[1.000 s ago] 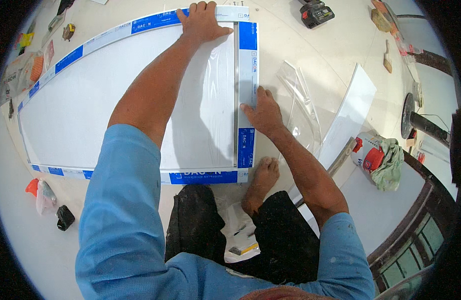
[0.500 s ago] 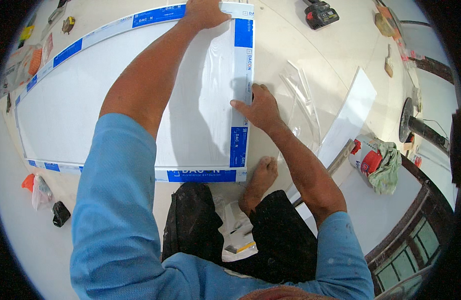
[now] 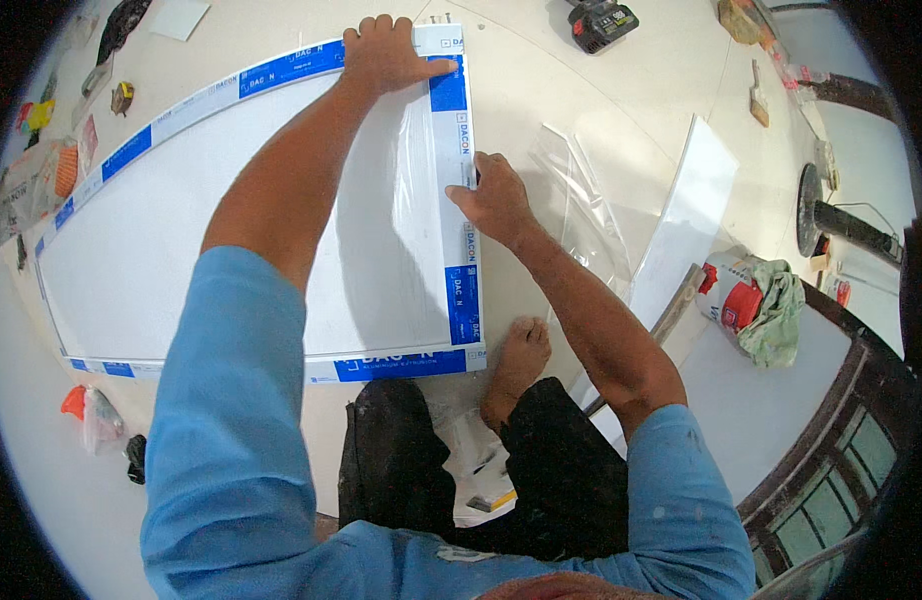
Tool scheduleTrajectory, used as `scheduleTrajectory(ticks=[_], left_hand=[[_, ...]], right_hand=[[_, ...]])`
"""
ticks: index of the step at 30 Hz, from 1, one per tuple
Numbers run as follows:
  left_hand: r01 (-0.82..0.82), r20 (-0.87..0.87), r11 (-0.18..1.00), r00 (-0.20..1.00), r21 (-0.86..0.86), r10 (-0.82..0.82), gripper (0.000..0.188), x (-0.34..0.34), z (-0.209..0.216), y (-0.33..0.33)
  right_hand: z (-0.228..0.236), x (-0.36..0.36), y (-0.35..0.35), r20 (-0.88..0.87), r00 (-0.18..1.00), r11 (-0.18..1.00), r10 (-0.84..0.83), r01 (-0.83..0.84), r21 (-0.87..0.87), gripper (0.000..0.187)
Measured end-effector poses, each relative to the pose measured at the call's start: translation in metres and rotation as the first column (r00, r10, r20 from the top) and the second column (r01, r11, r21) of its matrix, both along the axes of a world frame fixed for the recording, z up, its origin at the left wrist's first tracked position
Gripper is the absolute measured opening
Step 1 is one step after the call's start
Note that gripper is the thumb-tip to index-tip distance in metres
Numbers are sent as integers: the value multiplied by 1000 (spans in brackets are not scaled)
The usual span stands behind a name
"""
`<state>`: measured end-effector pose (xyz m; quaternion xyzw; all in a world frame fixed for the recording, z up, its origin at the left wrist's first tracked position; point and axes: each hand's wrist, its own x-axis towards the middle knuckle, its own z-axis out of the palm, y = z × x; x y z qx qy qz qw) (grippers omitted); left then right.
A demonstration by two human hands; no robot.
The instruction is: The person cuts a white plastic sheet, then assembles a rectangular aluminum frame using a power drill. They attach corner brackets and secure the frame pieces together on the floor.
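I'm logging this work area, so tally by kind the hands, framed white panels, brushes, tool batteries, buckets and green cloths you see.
Left hand and right hand: 2
Framed white panel: 1
Brush: 1
Tool battery: 1
Bucket: 1
Green cloth: 1
Total: 7

Head view: taken from above by the left head-worn fisheye.
Facing: turned down over panel point(image 3: 171, 230) and floor point(image 3: 551, 75).
Nearness: shirt point(image 3: 231, 430) is seen close at the lower edge, panel farther off.
Rim: straight edges are bent.
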<state>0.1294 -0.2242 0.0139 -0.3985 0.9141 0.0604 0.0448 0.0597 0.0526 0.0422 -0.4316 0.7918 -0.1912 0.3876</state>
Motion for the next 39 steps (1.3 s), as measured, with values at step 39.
scheduleTrajectory(ticks=[39], left_hand=[[110, -100, 992, 988, -61, -116, 109, 18, -24, -12]], right_hand=[[5, 57, 152, 302, 919, 863, 253, -356, 359, 38]])
